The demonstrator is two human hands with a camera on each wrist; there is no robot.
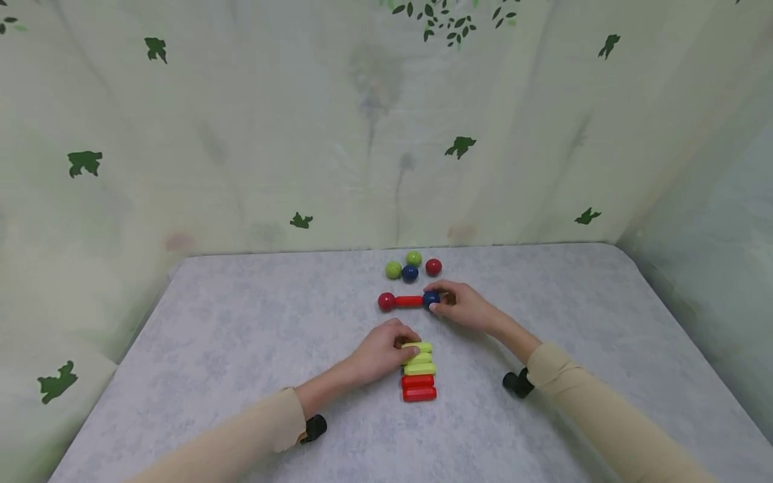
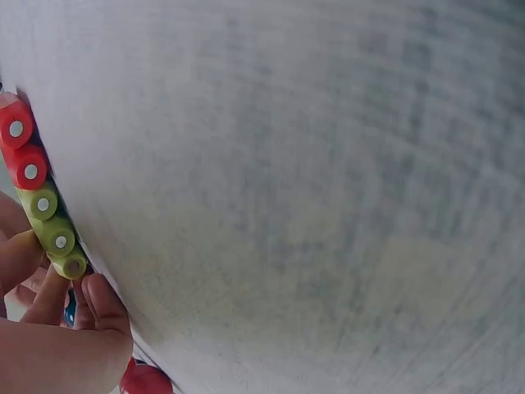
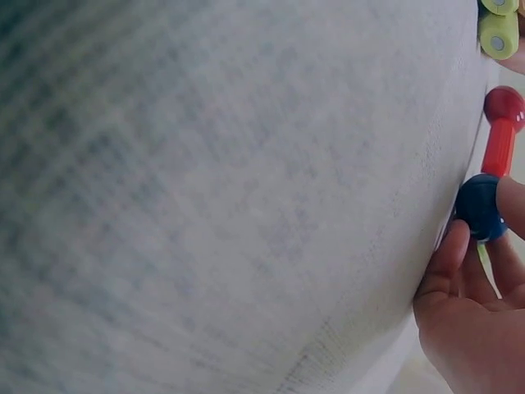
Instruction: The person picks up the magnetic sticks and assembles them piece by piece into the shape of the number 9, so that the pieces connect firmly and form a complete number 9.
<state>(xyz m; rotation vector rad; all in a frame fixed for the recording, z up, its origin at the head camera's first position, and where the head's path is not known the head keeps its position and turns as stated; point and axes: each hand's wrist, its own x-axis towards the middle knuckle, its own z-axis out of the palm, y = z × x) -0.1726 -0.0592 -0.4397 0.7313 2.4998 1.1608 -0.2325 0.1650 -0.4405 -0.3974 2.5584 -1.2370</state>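
On the table, a red rod joins a dark red ball at its left end to a blue ball at its right end. My right hand pinches that blue ball between thumb and fingers, as the right wrist view also shows. Nearer to me, yellow-green rods and red rods lie side by side in a row. Fingers and thumb of my left hand grip the farthest yellow-green rod, at the row's far end, partly covering it.
Behind the joined piece sit loose balls: two green balls, a second blue ball and a second red ball. A pale cloth wall with green leaf shapes rises behind the grey table.
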